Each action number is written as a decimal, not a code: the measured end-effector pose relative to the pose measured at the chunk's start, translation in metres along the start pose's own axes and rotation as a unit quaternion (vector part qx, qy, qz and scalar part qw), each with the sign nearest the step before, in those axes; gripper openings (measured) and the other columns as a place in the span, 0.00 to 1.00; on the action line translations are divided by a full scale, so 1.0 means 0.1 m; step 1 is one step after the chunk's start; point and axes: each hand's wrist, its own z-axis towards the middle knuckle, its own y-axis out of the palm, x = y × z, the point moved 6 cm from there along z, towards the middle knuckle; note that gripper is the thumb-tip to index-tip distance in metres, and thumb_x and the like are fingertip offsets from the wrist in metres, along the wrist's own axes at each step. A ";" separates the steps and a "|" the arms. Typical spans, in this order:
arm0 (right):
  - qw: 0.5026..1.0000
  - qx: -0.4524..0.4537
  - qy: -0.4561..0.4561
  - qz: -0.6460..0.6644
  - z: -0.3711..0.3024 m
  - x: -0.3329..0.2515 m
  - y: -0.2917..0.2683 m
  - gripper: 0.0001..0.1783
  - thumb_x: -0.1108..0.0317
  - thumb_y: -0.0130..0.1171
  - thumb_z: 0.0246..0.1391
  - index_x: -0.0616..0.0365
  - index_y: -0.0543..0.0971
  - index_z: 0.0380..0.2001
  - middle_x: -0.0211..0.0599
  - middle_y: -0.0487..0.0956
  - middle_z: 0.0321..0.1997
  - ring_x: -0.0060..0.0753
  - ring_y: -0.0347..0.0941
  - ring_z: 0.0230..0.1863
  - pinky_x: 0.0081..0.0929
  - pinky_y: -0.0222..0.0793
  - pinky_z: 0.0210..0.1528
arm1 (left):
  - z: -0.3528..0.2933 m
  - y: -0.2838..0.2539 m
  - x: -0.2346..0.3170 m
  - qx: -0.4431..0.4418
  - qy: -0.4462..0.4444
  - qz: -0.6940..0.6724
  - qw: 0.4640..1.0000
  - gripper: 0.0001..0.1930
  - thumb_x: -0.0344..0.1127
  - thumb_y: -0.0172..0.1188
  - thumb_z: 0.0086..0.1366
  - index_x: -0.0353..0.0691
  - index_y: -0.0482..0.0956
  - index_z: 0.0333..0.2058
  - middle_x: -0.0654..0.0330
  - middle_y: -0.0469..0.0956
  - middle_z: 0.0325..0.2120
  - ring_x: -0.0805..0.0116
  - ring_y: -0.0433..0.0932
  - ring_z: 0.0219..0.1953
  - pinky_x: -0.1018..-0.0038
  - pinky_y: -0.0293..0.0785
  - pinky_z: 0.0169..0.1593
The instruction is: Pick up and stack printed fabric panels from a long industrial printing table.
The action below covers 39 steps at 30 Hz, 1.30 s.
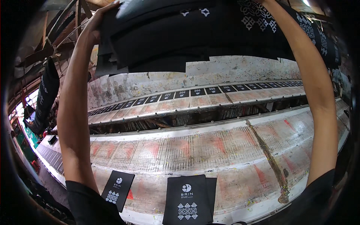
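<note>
Both my arms are raised to black fabric pieces (157, 41) with white printed patterns, hanging overlapped across the top of the view. My left hand (107, 9) is at their upper left corner, its fingers closed against the edge of a black piece. At the top edge of the picture my right hand (264, 1) is mostly cut off, beside a piece with a white lattice pattern; its fingers are hidden. Below, on the near table, lie a black printed piece (125, 190) at left and overlapping black printed pieces (174, 206) in the middle.
The near long table (210, 150) is stained pink and grey. Behind it runs a second table (157, 108) with a row of black printed pieces (197, 92) along a stained wall (240, 69). More black pieces hang at far left (48, 90) and far right (322, 41).
</note>
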 end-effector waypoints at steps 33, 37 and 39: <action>0.528 -0.026 0.246 0.812 -1.85 -2.43 3.47 0.28 0.52 0.55 0.59 0.66 0.72 0.51 0.35 0.78 0.43 0.31 0.74 0.46 0.28 0.71 0.49 | -4.67 -1.48 -1.56 0.350 -0.216 -0.010 0.911 0.22 0.31 0.55 0.62 0.28 0.71 0.54 0.51 0.74 0.52 0.62 0.73 0.53 0.70 0.66 0.58; 0.434 0.026 0.450 0.780 -2.97 -2.59 3.87 0.18 0.55 0.55 0.59 0.59 0.75 0.42 0.29 0.78 0.39 0.24 0.74 0.43 0.23 0.70 0.46 | -5.12 -0.96 -2.29 0.331 -0.309 -0.033 0.891 0.23 0.32 0.63 0.58 0.30 0.72 0.52 0.54 0.77 0.47 0.64 0.76 0.48 0.69 0.70 0.54; 0.489 -0.032 0.340 0.803 -3.14 -2.75 4.10 0.15 0.57 0.57 0.58 0.58 0.75 0.38 0.29 0.78 0.35 0.24 0.75 0.38 0.23 0.71 0.43 | -5.55 -1.19 -2.91 0.227 -0.337 -0.112 0.907 0.23 0.37 0.60 0.62 0.31 0.71 0.53 0.52 0.76 0.47 0.60 0.76 0.48 0.67 0.70 0.54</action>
